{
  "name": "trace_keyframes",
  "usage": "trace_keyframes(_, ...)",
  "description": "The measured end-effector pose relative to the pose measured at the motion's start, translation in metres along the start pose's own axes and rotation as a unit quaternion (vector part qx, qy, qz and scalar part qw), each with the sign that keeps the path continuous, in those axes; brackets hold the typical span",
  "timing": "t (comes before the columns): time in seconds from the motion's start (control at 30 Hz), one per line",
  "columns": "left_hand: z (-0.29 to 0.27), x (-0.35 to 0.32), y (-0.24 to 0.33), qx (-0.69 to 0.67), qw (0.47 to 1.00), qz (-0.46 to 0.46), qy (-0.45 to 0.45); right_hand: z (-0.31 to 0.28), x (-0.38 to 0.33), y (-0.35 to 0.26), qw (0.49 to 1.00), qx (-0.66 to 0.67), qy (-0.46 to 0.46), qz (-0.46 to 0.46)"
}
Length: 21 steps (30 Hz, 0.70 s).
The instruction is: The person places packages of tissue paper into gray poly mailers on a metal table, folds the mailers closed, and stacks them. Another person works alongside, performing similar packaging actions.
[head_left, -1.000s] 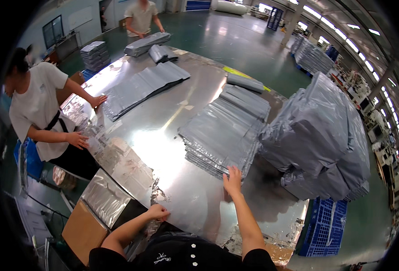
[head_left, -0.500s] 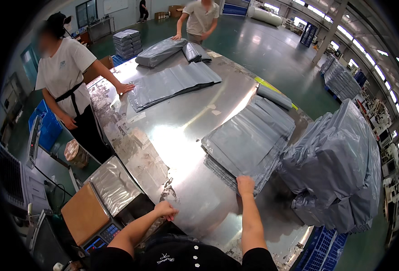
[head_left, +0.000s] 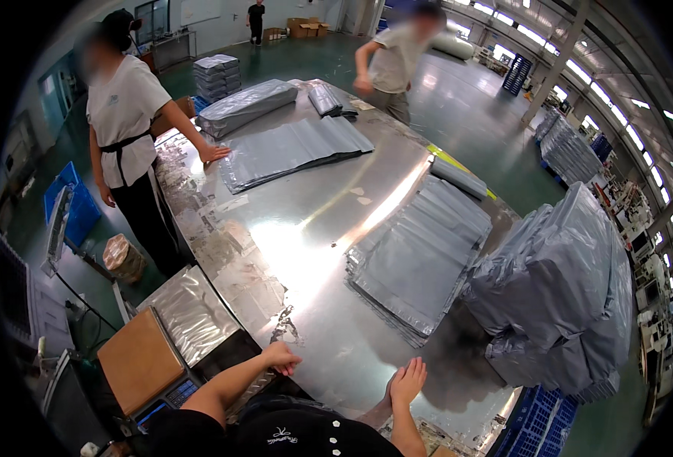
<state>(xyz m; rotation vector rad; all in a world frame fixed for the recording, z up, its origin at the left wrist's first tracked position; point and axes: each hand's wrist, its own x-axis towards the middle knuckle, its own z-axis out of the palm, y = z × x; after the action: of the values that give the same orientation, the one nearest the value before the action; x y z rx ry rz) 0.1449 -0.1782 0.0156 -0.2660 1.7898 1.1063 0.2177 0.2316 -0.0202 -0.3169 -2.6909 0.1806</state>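
Observation:
My left hand (head_left: 281,356) rests loosely curled on the near edge of the shiny metal table (head_left: 306,259), holding nothing. My right hand (head_left: 409,381) lies flat with fingers spread on the table near its front edge, just short of a fanned stack of flat grey plastic mailer bags (head_left: 420,259). To the right of that stack sits a tall heap of filled grey bags (head_left: 565,289).
A person in a white shirt and dark apron (head_left: 131,129) stands at the table's left side, one hand on another spread of grey bags (head_left: 294,148). A second person (head_left: 393,61) stands at the far end. A brown-topped scale (head_left: 142,362) sits at my left. Blue crates (head_left: 538,423) stand lower right.
My right hand has drawn back from the edge of the bag stack toward me. My view has swung left, and the person at the left has straightened up.

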Motion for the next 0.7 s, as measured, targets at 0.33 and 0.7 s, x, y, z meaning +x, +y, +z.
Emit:
trace_keyframes(0.33, -0.001, 0.002, -0.007, 0.008, 1.0, 0.008, 0.001, -0.006, -0.002, -0.012, 0.999, 0.027, 0.009, 0.016)
trace_keyframes(0.7, 0.002, 0.003, -0.012, 0.025, 0.999, 0.028, -0.002, -0.012, -0.001, -0.016, 1.0, 0.009, 0.03, -0.003)
